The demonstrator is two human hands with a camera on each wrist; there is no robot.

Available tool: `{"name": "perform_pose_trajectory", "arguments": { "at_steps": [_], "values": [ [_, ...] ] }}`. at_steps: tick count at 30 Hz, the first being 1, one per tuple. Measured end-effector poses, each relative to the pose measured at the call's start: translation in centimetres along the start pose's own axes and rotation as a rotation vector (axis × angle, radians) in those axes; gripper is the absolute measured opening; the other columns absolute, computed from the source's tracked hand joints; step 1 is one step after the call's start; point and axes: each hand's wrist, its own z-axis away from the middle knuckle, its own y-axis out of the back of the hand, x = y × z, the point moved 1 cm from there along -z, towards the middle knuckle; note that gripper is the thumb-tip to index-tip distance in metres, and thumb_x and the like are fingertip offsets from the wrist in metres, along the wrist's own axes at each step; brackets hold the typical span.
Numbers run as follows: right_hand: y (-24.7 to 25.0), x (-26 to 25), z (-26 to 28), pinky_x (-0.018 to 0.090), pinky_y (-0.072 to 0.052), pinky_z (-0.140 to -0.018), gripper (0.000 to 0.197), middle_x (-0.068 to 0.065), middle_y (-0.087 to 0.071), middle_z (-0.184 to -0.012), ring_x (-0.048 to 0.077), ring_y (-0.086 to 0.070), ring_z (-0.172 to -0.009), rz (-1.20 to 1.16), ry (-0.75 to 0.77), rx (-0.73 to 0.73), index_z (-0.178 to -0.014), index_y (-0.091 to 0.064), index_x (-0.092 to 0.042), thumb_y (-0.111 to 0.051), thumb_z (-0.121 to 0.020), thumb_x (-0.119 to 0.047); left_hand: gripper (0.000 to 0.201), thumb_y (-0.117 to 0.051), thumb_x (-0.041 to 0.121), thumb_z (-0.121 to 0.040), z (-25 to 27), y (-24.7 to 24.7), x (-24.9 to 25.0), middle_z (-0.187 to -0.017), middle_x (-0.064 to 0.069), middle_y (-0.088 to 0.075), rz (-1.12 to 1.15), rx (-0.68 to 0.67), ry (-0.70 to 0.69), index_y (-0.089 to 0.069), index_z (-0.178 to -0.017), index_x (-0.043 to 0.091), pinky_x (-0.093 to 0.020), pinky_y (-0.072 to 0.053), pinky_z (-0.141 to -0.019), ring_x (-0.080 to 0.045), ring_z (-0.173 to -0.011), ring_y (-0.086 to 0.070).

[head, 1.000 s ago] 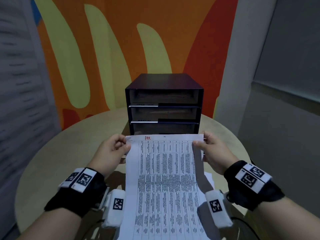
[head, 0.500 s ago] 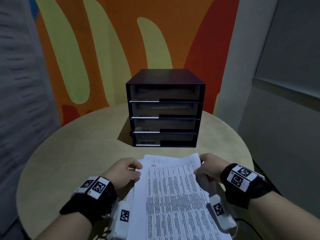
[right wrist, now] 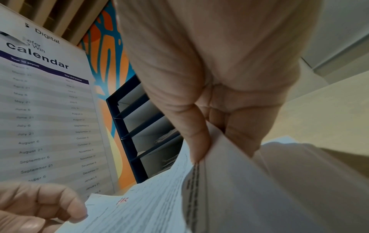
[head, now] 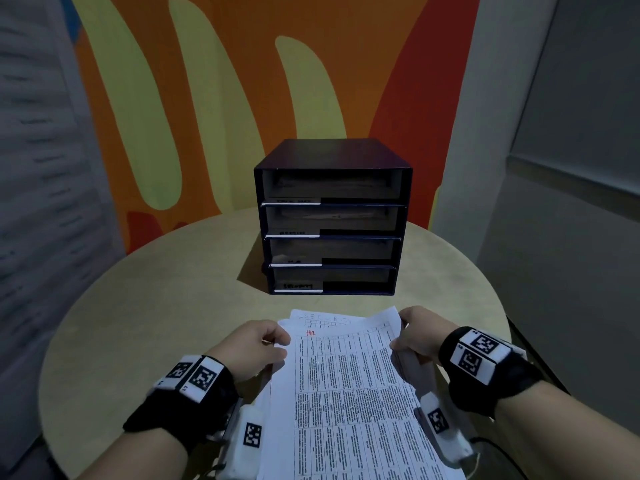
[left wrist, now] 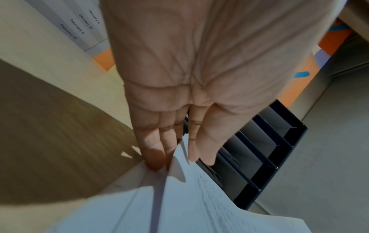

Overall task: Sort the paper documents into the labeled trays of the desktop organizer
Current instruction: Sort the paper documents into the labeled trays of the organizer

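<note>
A printed sheet marked "HR" in red (head: pixel 346 393) lies on top of a paper stack (head: pixel 322 318) near the table's front edge. My left hand (head: pixel 258 344) pinches the sheet's left top corner, thumb above and fingers below (left wrist: pixel 153 157). My right hand (head: pixel 414 332) grips the right edge, thumb on top (right wrist: pixel 196 141). The dark organizer (head: pixel 332 216) stands beyond the papers with four open trays, each with a white label strip on its left front. A sheet headed "SECURITY" peeks out under the HR sheet.
The round wooden table (head: pixel 156 306) carries only the organizer and the papers. An orange and yellow patterned wall (head: pixel 242 81) rises behind. A calendar poster (right wrist: pixel 43 110) stands at the left. A grey wall (head: pixel 571 202) is on the right.
The HR sheet was held up in front of the organizer; both hands have lowered it toward me onto the stack. All four trays now show.
</note>
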Motion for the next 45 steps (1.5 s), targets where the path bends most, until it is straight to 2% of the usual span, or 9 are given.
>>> {"name": "perform_pose_trajectory", "arguments": {
  "at_steps": [10, 17, 23, 26, 30, 34, 39, 42, 45],
  "values": [
    [-0.3, 0.4, -0.6, 0.031, -0.050, -0.064, 0.016, 0.008, -0.064, -0.088, 0.027, -0.064, -0.083, -0.042, -0.020, 0.046, -0.097, -0.057, -0.007, -0.065, -0.089, -0.018, 0.025, -0.063, 0.011, -0.092, 0.2, 0.2, 0.6, -0.098, -0.015, -0.070, 0.078, 0.021, 0.037, -0.060, -0.117, 0.015, -0.027, -0.055, -0.064, -0.021, -0.088, -0.072],
    [0.3, 1.4, 0.1, 0.049, -0.057, -0.084, 0.012, 0.014, -0.074, -0.091, 0.032, -0.071, -0.088, -0.301, 0.024, -0.152, -0.100, -0.068, -0.006, -0.063, -0.090, -0.008, 0.050, -0.058, -0.004, -0.090, 0.2, 1.1, 1.9, -0.095, -0.003, -0.074, 0.204, 0.149, -0.106, -0.045, -0.125, 0.029, -0.038, -0.056, -0.069, -0.027, -0.081, -0.072],
    [1.7, 1.2, -2.2, 0.057, -0.053, -0.085, 0.011, 0.014, -0.075, -0.089, 0.034, -0.071, -0.087, -0.412, 0.037, 0.019, -0.098, -0.067, -0.006, -0.067, -0.087, -0.007, 0.031, -0.063, -0.002, -0.087, -0.7, 1.3, 1.5, -0.076, -0.009, -0.068, 0.211, 0.024, -0.082, -0.065, -0.105, 0.023, -0.033, -0.047, -0.061, -0.020, -0.061, -0.056],
    [2.2, 0.8, -3.8, 0.053, -0.054, -0.086, 0.011, 0.014, -0.075, -0.089, 0.035, -0.071, -0.088, -0.451, 0.026, 0.032, -0.098, -0.066, -0.005, -0.067, -0.087, -0.006, 0.024, -0.066, 0.000, -0.085, -0.9, 1.3, 1.7, -0.081, -0.022, -0.066, 0.071, -0.134, -0.063, -0.071, -0.096, 0.021, -0.026, -0.042, -0.062, -0.017, -0.059, -0.051],
    [2.0, 0.1, -5.3, 0.045, -0.052, -0.068, 0.015, 0.021, -0.073, -0.090, 0.038, -0.069, -0.084, -0.476, 0.009, 0.040, -0.097, -0.063, -0.004, -0.069, -0.085, -0.011, 0.025, -0.064, 0.000, -0.086, -2.1, 1.6, 1.9, -0.067, -0.011, -0.061, -0.010, -0.109, -0.065, -0.068, -0.101, 0.020, -0.021, -0.043, -0.057, -0.016, -0.055, -0.050],
    [2.1, -0.7, -6.0, 0.051, -0.054, -0.079, 0.011, 0.022, -0.072, -0.092, 0.040, -0.069, -0.089, -0.557, 0.012, 0.058, -0.097, -0.061, 0.001, -0.065, -0.088, -0.004, 0.028, -0.063, -0.003, -0.086, -3.2, 1.9, 1.9, -0.066, -0.009, -0.063, 0.016, -0.043, -0.074, -0.069, -0.100, 0.021, -0.019, -0.043, -0.053, -0.013, -0.051, -0.050],
    [2.0, -0.8, -6.5, 0.032, -0.046, -0.051, 0.023, 0.009, -0.065, -0.072, 0.023, -0.061, -0.060, -0.599, 0.030, 0.025, -0.080, -0.048, -0.011, -0.067, -0.090, -0.019, 0.029, -0.064, -0.004, -0.085, -4.9, 2.4, 2.3, -0.061, -0.008, -0.058, 0.060, 0.060, -0.085, -0.068, -0.100, 0.021, -0.023, -0.042, -0.056, -0.017, -0.053, -0.049],
    [1.6, -0.4, -6.8, 0.056, -0.056, -0.080, 0.030, 0.010, -0.073, -0.088, 0.035, -0.069, -0.085, -0.438, 0.041, -0.123, -0.102, -0.060, -0.015, -0.075, -0.076, -0.018, 0.029, -0.063, -0.002, -0.087, -6.3, 2.6, 3.2, -0.073, -0.011, -0.063, 0.085, 0.148, -0.115, -0.068, -0.099, 0.023, -0.022, -0.047, -0.060, -0.015, -0.057, -0.054],
    [1.3, -0.5, -6.9, 0.056, -0.053, -0.089, 0.034, 0.008, -0.073, -0.101, 0.032, -0.069, -0.095, -0.417, 0.056, -0.109, -0.110, -0.061, -0.017, -0.068, -0.080, -0.002, 0.028, -0.060, 0.000, -0.090, -7.4, 2.4, 3.9, -0.094, 0.001, -0.068, 0.103, 0.233, -0.161, -0.068, -0.097, 0.026, -0.030, -0.054, -0.074, -0.020, -0.072, -0.064]
  ]
}}
